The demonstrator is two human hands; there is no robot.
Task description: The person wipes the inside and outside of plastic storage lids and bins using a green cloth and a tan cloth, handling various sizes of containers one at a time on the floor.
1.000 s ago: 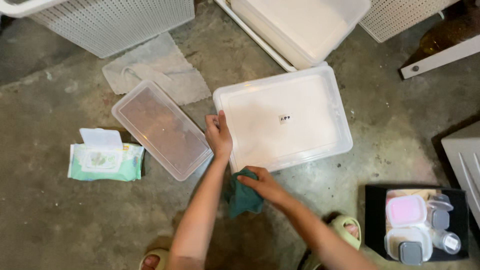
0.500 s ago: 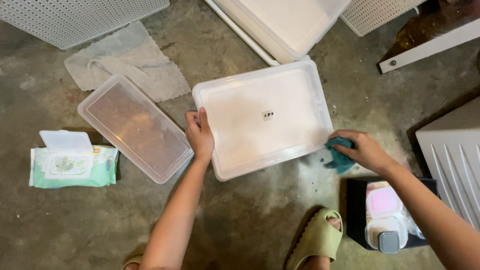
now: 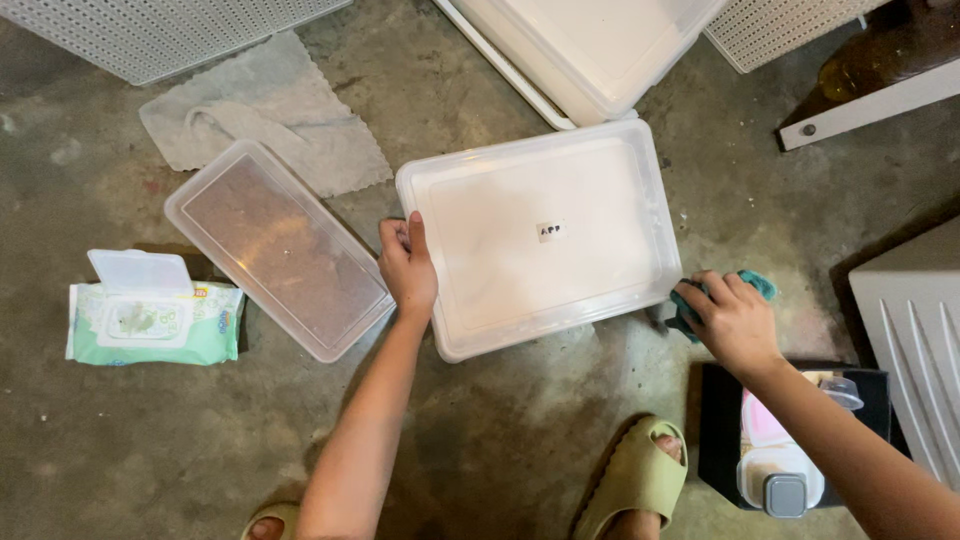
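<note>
Our L hand (image 3: 408,268) grips left edge of white lid (image 3: 540,235); R hand (image 3: 733,318) fist closed round teal cloth (image 3: 752,284) by its right edge.

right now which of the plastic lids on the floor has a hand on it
The big white lid with the small label: the left hand grips its left edge. The narrower clear lid beside it lies untouched.

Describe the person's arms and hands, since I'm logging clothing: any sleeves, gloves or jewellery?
Both arms are bare to the frame edge, with no sleeves. The left hand and right hand wear no gloves; no rings, watch or bracelets show.
</note>
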